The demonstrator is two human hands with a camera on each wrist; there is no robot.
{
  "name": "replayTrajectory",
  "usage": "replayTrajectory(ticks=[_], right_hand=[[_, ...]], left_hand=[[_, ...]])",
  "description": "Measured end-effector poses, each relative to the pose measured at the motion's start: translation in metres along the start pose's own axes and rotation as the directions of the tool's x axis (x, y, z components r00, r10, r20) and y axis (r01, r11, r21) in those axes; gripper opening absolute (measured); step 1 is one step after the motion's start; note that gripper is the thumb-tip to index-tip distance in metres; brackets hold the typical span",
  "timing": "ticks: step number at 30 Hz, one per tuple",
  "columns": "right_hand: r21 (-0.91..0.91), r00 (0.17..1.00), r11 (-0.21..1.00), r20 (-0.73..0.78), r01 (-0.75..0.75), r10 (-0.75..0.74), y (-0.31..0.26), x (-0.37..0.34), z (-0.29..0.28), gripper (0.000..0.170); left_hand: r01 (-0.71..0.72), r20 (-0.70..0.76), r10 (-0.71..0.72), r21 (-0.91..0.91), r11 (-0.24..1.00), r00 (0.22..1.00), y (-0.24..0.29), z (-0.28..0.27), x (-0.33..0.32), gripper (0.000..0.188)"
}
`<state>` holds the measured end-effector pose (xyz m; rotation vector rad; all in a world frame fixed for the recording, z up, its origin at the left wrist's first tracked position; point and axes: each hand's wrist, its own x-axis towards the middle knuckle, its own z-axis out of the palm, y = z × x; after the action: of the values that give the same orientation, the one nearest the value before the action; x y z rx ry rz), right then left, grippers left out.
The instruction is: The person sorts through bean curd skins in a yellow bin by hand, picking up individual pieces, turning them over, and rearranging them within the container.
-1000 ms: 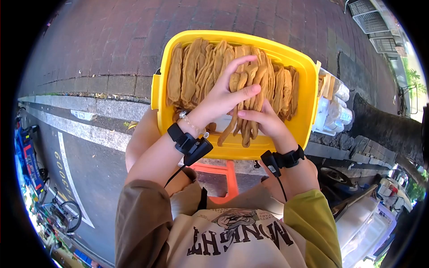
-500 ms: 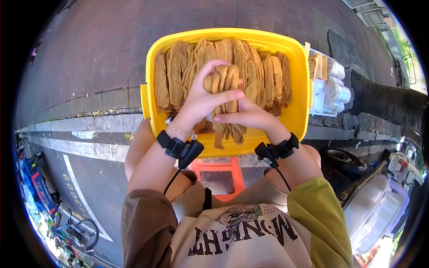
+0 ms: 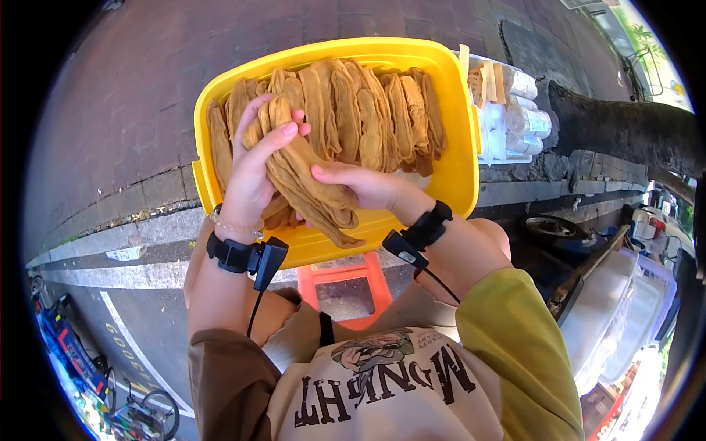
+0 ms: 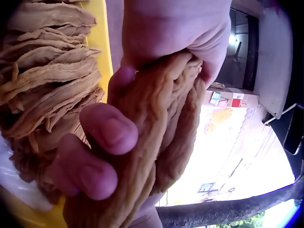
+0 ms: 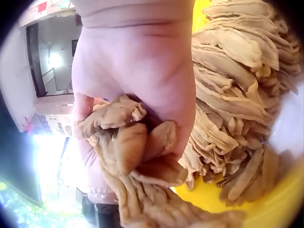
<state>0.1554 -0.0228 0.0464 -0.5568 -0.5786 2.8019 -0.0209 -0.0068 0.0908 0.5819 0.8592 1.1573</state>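
Observation:
A bundle of long, wrinkled, tan-brown strips [image 3: 305, 173] lies slanted between both hands over a yellow tub [image 3: 460, 95]. My left hand [image 3: 254, 162] grips the bundle's upper end, thumb across the front and fingertips showing at its far side. Around the lower part my right hand [image 3: 368, 187] is curled, thumb on top. In the left wrist view the folded strips [image 4: 147, 128] fill the left hand's grasp. Strip ends [image 5: 130, 142] stick out of the right hand's grasp in the right wrist view. Several more strips [image 3: 368, 110] stand packed in a row inside the tub.
An orange-red stool [image 3: 379, 283] stands below the tub, between the person's legs. Right of the tub is a white crate [image 3: 496, 143] with clear plastic bottles [image 3: 526, 121]. A tree trunk [image 3: 618, 117] lies farther right. Brick paving [image 3: 169, 66] spreads beyond the tub.
Both hands and the bundle have shifted left over the tub. The bundle has gone from nearly upright to slanted, its lower end toward the right. The tub also sits farther left in view.

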Motion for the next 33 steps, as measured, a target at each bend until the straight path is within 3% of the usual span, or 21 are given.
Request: replayTrajectory(ticks=[3, 5, 7, 9, 11, 13, 15, 18, 21, 23, 26, 28, 29, 31, 33], right_hand=[[-0.064, 0.990, 0.994, -0.105, 0.086, -0.092, -0.004, 0.000, -0.001, 0.063], [-0.217, 0.928, 0.957, -0.275, 0.193, -0.250, -0.017, -0.006, -0.001, 0.060], [-0.254, 0.861, 0.940, -0.400, 0.226, -0.315, -0.031, -0.014, -0.018, 0.064], [-0.373, 0.729, 0.910, -0.569, 0.183, -0.379, -0.050, -0.030, -0.029, 0.072], [-0.487, 0.566, 0.869, -0.692, 0.092, -0.448, -0.067, -0.054, -0.036, 0.080], [-0.581, 0.402, 0.811, -0.726, 0.076, -0.558, -0.065, -0.077, -0.108, 0.082], [-0.571, 0.288, 0.821, -0.782, 0.026, -0.553, -0.074, -0.098, -0.091, 0.080], [-0.476, 0.345, 0.868, -0.798, 0.142, -0.494, -0.066, -0.117, -0.133, 0.078], [-0.326, 0.297, 0.930, -0.883, 0.170, -0.364, -0.048, -0.120, -0.147, 0.075], [-0.406, 0.342, 0.896, -0.828, 0.180, -0.444, -0.035, -0.126, -0.202, 0.072], [-0.462, 0.294, 0.885, -0.839, 0.058, -0.458, -0.039, -0.119, -0.200, 0.072], [-0.570, 0.108, 0.821, -0.815, 0.028, -0.570, -0.053, -0.107, -0.160, 0.069], [-0.574, 0.115, 0.818, -0.812, 0.023, -0.573, -0.051, -0.109, -0.174, 0.069], [-0.570, 0.236, 0.818, -0.807, -0.074, -0.541, -0.046, -0.118, -0.218, 0.074], [-0.640, 0.255, 0.762, -0.756, -0.096, -0.603, -0.044, -0.114, -0.216, 0.074]], left_hand=[[-0.036, -0.015, 0.037, 0.040, 0.999, 0.999, -0.007, 0.003, 0.012, 0.053], [-0.017, -0.046, 0.020, 0.068, 0.998, 0.999, -0.019, -0.007, 0.026, 0.051], [0.003, -0.081, 0.005, 0.091, 0.996, 0.997, -0.031, -0.017, 0.030, 0.050], [0.102, -0.071, -0.086, 0.262, 0.960, 0.994, -0.039, -0.024, 0.032, 0.050], [0.107, -0.069, -0.091, 0.292, 0.950, 0.993, -0.043, -0.022, 0.028, 0.048], [0.110, -0.033, -0.105, 0.388, 0.915, 0.994, -0.044, -0.022, 0.025, 0.047], [0.100, -0.019, -0.101, 0.408, 0.907, 0.995, -0.045, -0.024, 0.025, 0.045], [0.116, -0.023, -0.117, 0.423, 0.899, 0.993, -0.047, -0.029, 0.026, 0.044], [0.119, -0.029, -0.117, 0.406, 0.906, 0.993, -0.043, -0.029, 0.026, 0.044], [0.110, -0.040, -0.103, 0.414, 0.903, 0.994, -0.043, -0.029, 0.027, 0.043], [0.098, -0.029, -0.095, 0.431, 0.897, 0.995, -0.043, -0.028, 0.025, 0.044], [0.098, -0.033, -0.092, 0.429, 0.898, 0.995, -0.042, -0.028, 0.024, 0.044], [0.098, -0.030, -0.094, 0.430, 0.898, 0.995, -0.042, -0.028, 0.023, 0.044], [0.092, -0.033, -0.086, 0.439, 0.894, 0.996, -0.041, -0.027, 0.023, 0.045], [0.081, -0.033, -0.075, 0.452, 0.888, 0.997, -0.039, -0.026, 0.024, 0.045]])
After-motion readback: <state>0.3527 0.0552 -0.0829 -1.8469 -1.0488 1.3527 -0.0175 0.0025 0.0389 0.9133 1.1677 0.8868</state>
